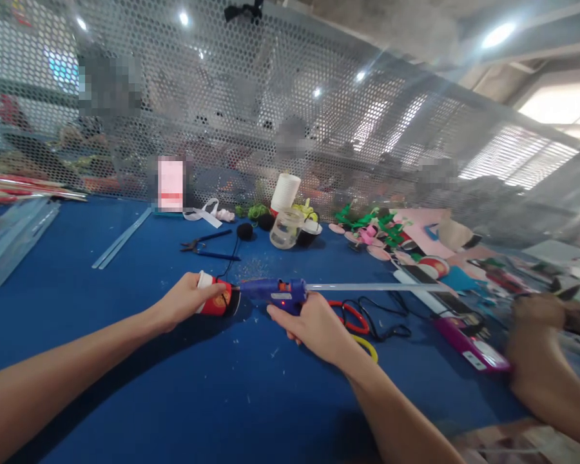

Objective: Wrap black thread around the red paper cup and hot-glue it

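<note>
My left hand (180, 301) is closed around a red paper cup (217, 301) lying on its side, with a white end toward my palm and a dark band at the other end. A black strand runs from near the cup up to a black yarn ball (244, 232). In my right hand (319, 325) is a blue hot glue gun (267, 290), its small red light lit. The gun's nozzle is at the dark end of the cup; whether it touches I cannot tell. A long clear glue stick (367, 287) sticks out of its back.
Cutting pliers (207, 245), a clear jar (286, 231) and stacked white cups (286, 191) lie beyond my hands. Red-handled scissors (355, 316) and a black cord (389, 334) are by my right wrist. A purple device (473, 346) and another person's hand (534, 319) are at right.
</note>
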The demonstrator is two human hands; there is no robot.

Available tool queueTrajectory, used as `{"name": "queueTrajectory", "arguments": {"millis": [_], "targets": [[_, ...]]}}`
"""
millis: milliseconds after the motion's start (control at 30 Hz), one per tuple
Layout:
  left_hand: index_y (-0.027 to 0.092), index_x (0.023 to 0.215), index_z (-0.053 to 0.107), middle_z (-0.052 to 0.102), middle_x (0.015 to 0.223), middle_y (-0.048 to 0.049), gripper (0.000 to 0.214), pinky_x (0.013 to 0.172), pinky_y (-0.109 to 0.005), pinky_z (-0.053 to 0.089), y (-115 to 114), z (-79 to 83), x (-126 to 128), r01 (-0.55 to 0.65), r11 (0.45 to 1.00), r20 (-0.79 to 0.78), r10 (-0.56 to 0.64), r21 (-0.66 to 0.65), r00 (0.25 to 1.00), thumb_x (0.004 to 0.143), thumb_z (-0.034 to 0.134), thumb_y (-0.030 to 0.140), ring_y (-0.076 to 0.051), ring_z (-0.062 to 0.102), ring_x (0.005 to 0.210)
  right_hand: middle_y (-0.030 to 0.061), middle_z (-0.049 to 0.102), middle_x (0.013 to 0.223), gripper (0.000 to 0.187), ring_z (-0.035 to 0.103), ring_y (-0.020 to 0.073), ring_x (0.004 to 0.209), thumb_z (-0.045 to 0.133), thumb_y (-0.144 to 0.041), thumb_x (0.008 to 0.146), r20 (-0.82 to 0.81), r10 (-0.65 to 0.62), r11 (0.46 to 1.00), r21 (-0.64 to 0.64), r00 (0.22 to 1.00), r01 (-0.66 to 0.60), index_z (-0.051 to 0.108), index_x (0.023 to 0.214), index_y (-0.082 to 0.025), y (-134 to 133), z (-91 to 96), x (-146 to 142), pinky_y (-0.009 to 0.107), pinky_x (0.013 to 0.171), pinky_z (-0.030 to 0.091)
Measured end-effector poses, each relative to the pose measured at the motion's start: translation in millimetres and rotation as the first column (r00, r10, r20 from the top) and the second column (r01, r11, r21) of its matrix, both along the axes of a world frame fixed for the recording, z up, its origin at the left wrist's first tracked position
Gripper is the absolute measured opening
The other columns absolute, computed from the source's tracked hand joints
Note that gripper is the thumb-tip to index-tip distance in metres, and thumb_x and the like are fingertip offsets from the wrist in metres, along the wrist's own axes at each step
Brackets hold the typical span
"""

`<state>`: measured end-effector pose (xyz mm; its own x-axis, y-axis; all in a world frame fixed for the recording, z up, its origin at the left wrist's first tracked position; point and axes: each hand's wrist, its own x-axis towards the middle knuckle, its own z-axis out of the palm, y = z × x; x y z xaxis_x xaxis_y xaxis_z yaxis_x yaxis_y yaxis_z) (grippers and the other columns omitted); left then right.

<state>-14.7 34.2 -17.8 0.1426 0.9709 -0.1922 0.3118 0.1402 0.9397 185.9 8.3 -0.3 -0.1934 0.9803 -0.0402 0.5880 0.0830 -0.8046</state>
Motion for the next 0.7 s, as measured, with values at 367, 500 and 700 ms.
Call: {"name": "queueTrajectory", "arguments": {"millis": [367, 500, 700], "targets": [[0.015, 0.050, 0.046, 0.037, 0.041, 0.0064, 0.028, 0.040, -0.020, 0.017, 1.7, -4.3, 0.4, 0.017, 1.000, 0.022, -0.018, 0.023, 1.000, 0.061, 0.054, 0.038, -0.006, 0.029, 0.039, -0.0035, 0.044, 0.035, 0.024, 0.041, 0.0086, 0.033, 0.048, -0.029, 0.069, 0.105, 0.018, 0.987, 0.160, 0.994, -0.035, 0.042, 0.048, -0.018, -5.7, -1.6, -2.2, 0.020, 0.035, 0.034], [0.014, 0.051, 0.049, 0.041, 0.042, 0.0059, 0.025, 0.041, -0.020, 0.021, 0.2, -0.5, 3.2, -0.021, 0.999, 0.074, 0.023, -0.025, 0.997, 0.059, 0.056, 0.037, -0.006, 0.033, 0.039, -0.0037, 0.044, 0.037, 0.021, 0.042, 0.0090, 0.035, 0.047, -0.029, 0.069, 0.123, 0.012, 0.985, 0.170, 0.992, -0.033, 0.044, 0.052, -0.018, -8.6, -1.3, -3.2, 0.020, 0.036, 0.033], [0.013, 0.053, 0.050, 0.047, 0.044, 0.0051, 0.024, 0.043, -0.019, 0.025, -0.3, -0.5, 4.3, -0.053, 0.997, 0.112, 0.059, -0.056, 0.992, 0.057, 0.058, 0.036, -0.007, 0.038, 0.041, -0.0039, 0.043, 0.038, 0.018, 0.041, 0.0097, 0.036, 0.048, -0.029, 0.068, 0.124, -0.009, 0.976, 0.218, 0.992, -0.019, 0.046, 0.054, -0.018, -6.4, -3.9, -3.7, 0.021, 0.037, 0.033]]}}
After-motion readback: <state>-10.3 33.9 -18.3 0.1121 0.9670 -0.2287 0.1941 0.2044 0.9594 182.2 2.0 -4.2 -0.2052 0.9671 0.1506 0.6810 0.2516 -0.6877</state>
